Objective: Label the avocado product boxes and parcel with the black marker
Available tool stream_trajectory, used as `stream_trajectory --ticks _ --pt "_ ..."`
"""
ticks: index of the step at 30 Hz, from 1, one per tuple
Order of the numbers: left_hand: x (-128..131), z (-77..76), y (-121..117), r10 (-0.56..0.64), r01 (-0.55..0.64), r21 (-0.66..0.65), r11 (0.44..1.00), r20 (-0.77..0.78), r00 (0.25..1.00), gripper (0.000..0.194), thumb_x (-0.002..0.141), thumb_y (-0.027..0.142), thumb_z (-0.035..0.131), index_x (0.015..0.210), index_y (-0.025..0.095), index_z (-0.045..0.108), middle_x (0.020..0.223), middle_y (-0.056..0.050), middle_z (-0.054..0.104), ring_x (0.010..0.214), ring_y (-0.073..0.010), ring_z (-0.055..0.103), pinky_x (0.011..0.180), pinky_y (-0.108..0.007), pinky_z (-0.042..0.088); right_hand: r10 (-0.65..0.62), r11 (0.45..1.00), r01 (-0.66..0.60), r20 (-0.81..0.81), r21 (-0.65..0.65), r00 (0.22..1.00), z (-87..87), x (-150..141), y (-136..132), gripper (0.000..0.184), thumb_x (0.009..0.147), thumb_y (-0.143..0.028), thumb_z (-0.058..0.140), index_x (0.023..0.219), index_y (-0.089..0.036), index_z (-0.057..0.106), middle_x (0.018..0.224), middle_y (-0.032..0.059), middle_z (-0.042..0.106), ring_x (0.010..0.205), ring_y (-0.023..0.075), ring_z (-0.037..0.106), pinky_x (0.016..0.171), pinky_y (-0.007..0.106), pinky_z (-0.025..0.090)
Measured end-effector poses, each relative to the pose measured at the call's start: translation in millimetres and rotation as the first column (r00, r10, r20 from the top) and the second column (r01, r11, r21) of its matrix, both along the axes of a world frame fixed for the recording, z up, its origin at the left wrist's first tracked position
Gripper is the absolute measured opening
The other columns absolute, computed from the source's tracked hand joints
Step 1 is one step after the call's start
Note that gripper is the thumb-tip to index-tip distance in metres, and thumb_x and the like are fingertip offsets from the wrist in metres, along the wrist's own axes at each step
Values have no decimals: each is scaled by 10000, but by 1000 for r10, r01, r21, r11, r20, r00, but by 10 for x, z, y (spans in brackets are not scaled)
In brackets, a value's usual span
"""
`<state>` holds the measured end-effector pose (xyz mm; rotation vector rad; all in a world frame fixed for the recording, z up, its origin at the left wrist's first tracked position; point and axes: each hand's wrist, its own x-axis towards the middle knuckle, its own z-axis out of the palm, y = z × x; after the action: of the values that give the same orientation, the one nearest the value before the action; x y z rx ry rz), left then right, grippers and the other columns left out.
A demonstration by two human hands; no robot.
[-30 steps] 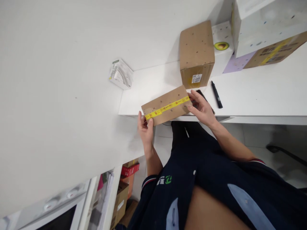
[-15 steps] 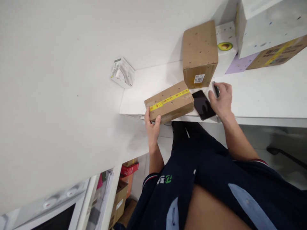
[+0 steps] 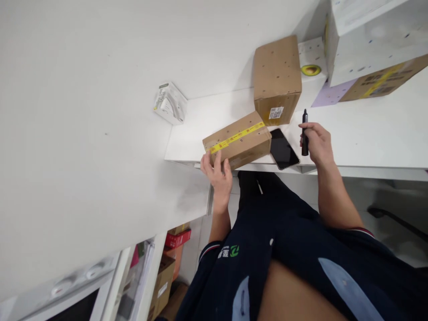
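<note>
A long cardboard box (image 3: 239,136) with yellow printed tape along its top lies at an angle near the desk's front edge. My left hand (image 3: 219,178) rests on its near left corner, fingers spread and touching the cardboard, not wrapped round it. In my right hand (image 3: 320,145) is a black marker pen (image 3: 305,133), pinched between thumb and fingers above the desk, its narrow end pointing away from me. Between the box and that hand, a dark-screened smartphone (image 3: 284,149) lies flat, close beside the box's right end.
Behind stands a taller cardboard box (image 3: 277,73) with a white label. Right of it are a white box with an avocado picture (image 3: 310,70) and a large white box (image 3: 377,44) above another carton (image 3: 384,82). A small white box (image 3: 171,103) sits at the desk's (image 3: 377,138) left end.
My right hand has picked up the marker from beside the phone and moved slightly right with it. My left hand has loosened, its fingers shifting right along the box's corner.
</note>
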<state>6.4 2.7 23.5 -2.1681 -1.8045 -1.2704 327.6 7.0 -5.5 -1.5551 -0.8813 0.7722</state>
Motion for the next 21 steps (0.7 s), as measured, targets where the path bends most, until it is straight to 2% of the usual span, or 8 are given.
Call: stream_trajectory --ticks 2,3,5,8,10,12,16,21 --pt "62 12 12 -36 38 59 998 -43 998 401 1023 416 462 1204 163 716 1408 -188 591 1440 -294 436 1211 -511 362 69 993 -34 -324 110 943 227 -114 -44 232 836 -416 593 964 -236 664 696 10 612 587 169 579 607 356 531" --pt "97 19 22 -48 52 76 996 -59 997 394 1022 407 466 1193 161 722 1382 -184 617 1433 -292 445 1203 -503 373 151 980 -82 -410 182 899 343 -190 -64 223 815 -421 632 959 -252 652 715 5 637 605 166 608 608 345 542" --pt "164 33 45 -54 61 84 995 -92 994 398 1017 422 476 1190 167 728 1355 -173 650 1421 -297 462 1194 -503 377 270 947 -150 -450 285 851 556 -365 -90 268 774 -414 733 978 -282 620 776 -10 677 676 171 665 630 335 571" --pt "237 50 75 -34 35 2 999 -145 989 443 1013 482 466 1243 197 716 1377 -154 664 1411 -321 477 1210 -554 312 340 904 -185 -386 385 857 774 -644 -68 376 738 -429 840 966 -302 568 720 -55 646 669 156 670 637 313 577" --pt "261 60 80 -21 10 -72 997 -166 986 471 1017 503 443 1269 207 708 1403 -151 658 1409 -336 481 1218 -578 261 356 875 -195 -316 444 880 851 -823 -12 384 779 -502 822 942 -296 542 635 -80 572 588 130 626 592 284 548" --pt "270 69 74 -14 -3 -93 996 -180 984 479 1022 505 429 1262 204 713 1412 -151 658 1400 -342 492 1214 -575 245 362 854 -218 -241 472 900 893 -990 64 370 846 -575 747 933 -289 529 595 -88 514 517 108 568 533 262 501" --pt "261 74 58 -10 -1 -53 999 -214 977 452 1025 488 434 1259 223 716 1397 -122 678 1357 -325 532 1188 -537 274 362 823 -277 -83 496 928 902 -1250 221 356 925 -624 622 910 -280 533 620 -64 524 508 104 538 505 265 454" --pt "247 54 62 -9 -4 -55 998 -222 975 437 1021 486 438 1237 235 722 1390 -113 683 1347 -317 538 1175 -526 286 317 784 -363 179 504 931 758 -1373 367 314 1002 -538 509 943 -243 600 753 -9 623 648 135 597 634 312 498"
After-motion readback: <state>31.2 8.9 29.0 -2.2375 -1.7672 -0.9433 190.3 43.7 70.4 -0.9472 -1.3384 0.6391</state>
